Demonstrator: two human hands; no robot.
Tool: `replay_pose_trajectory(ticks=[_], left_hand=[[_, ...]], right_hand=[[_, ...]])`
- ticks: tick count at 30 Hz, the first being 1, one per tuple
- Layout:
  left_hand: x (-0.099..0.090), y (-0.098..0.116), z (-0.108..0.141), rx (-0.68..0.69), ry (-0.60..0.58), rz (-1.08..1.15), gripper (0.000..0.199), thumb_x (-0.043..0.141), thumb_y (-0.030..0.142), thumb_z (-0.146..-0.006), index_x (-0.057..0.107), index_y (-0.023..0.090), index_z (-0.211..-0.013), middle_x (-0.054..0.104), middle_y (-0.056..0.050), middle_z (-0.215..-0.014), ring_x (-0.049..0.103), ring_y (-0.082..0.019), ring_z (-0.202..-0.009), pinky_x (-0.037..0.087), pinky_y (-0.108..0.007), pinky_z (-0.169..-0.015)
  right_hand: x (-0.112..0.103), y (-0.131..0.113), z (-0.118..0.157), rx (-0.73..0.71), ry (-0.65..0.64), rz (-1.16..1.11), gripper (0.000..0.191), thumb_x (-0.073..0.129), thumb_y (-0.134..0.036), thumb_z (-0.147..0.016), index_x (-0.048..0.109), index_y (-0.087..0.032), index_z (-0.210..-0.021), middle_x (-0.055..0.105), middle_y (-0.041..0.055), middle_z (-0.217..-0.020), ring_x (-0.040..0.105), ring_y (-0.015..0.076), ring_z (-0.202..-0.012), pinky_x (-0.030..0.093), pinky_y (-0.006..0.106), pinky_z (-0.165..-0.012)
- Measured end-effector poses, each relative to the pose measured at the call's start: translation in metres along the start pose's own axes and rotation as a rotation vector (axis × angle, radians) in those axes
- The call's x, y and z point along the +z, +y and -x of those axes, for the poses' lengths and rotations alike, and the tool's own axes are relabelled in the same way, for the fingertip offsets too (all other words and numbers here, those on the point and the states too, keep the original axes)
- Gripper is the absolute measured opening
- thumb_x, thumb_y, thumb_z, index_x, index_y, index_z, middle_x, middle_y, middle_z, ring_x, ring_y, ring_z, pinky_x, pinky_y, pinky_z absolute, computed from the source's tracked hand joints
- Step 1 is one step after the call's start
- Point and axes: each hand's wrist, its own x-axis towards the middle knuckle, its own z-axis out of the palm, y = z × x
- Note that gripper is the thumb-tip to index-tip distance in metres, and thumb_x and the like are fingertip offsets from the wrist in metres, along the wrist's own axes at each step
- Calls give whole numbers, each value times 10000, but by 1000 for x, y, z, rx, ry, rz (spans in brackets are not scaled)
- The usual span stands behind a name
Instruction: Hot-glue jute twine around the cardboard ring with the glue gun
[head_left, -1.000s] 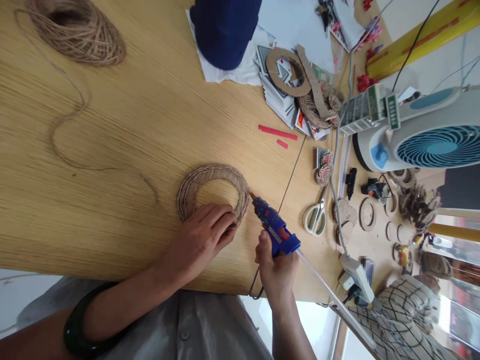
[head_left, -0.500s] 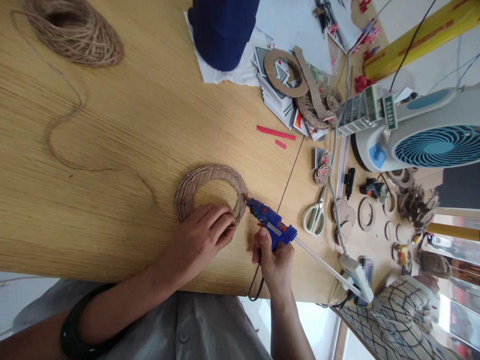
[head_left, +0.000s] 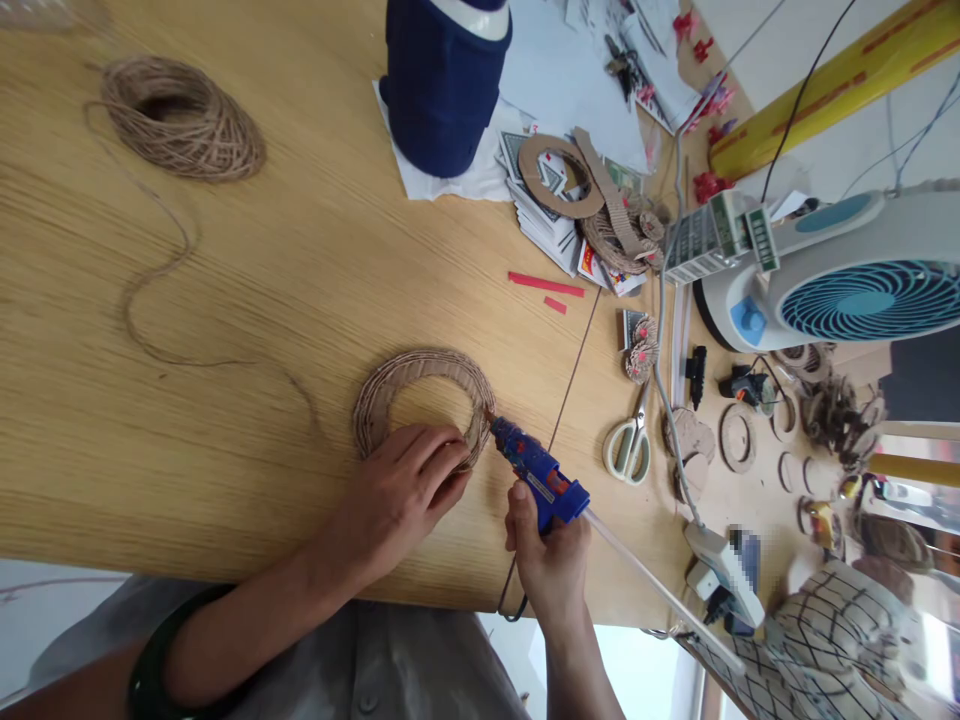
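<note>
A ring of brown cardboard wrapped with twine (head_left: 375, 405) lies flat on the wooden table. My left hand (head_left: 412, 485) rests on its near side, fingers bent and pressed together on the rim. My right hand (head_left: 551, 545) is wrapped round the handle of a blue glue gun (head_left: 536, 465), whose nozzle touches or nearly touches the ring's right edge. A long clear glue stick (head_left: 660, 580) sticks out of the gun's back. One thin strand of twine (head_left: 187, 362) trails over the table to a twine coil (head_left: 180, 120) at the upper left.
Beyond the ring stand a dark blue container (head_left: 442, 100) and playing cards (head_left: 544, 220). Red strips (head_left: 545, 284), scissors (head_left: 628, 448), a power strip (head_left: 724, 570) and a fan (head_left: 847, 280) are to the right. A person's checked sleeve (head_left: 840, 620) shows at lower right.
The view has shifted slightly, so the table things appear lower. Both hands keep nearly the same place at the ring, and the glue gun's nozzle is still at its right edge.
</note>
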Motion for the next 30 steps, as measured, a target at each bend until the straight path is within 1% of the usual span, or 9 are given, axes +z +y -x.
replay_pose_trajectory(ticks=[3, 6, 12, 17, 23, 30], left_hand=[[-1, 0, 0, -6, -3, -16, 177, 617, 180, -930, 581, 199, -1103, 661, -44, -1068, 613, -206, -961, 526, -391, -895], [-2, 1, -1, 1, 11, -22, 156, 612, 173, -930, 588, 199, -1082, 667, -46, -1050, 621, -207, -959, 530, -391, -891], [-3, 2, -3, 10, 18, -18, 146, 616, 163, -923, 595, 189, -1065, 671, -51, -1042, 626, -210, -958, 536, -391, -880], [-3, 2, -2, 5, 6, -48, 154, 605, 177, -931, 594, 200, -1083, 678, -51, -1047, 636, -211, -960, 535, -396, -886], [-4, 2, -3, 10, 16, -46, 154, 610, 173, -926, 600, 193, -1079, 680, -52, -1048, 641, -206, -954, 542, -387, -880], [-2, 1, -3, 8, 20, -41, 156, 611, 171, -926, 589, 199, -1078, 677, -46, -1047, 638, -210, -952, 529, -389, -893]], right_hand=[[-1, -1, 1, -28, -20, 58, 402, 548, -501, -948, 657, -185, -723, 533, -6, -454, 556, 164, -437, 409, 241, -398], [-1, -1, 1, -51, -2, 96, 386, 536, -478, -956, 668, -181, -745, 543, -1, -466, 567, 170, -450, 409, 239, -397], [-1, -1, 2, -21, 0, 73, 403, 547, -501, -949, 674, -183, -736, 548, 5, -461, 594, 186, -471, 424, 246, -407], [0, -2, 0, 14, -5, 12, 444, 523, -537, -956, 674, -187, -728, 528, -2, -431, 555, 173, -423, 391, 239, -363], [1, -3, -1, 23, -13, -13, 441, 524, -547, -954, 656, -199, -716, 524, -6, -435, 527, 163, -411, 386, 244, -360], [2, -3, -5, 72, -49, -81, 461, 511, -521, -959, 554, -199, -632, 492, -28, -442, 467, 119, -397, 374, 236, -396]])
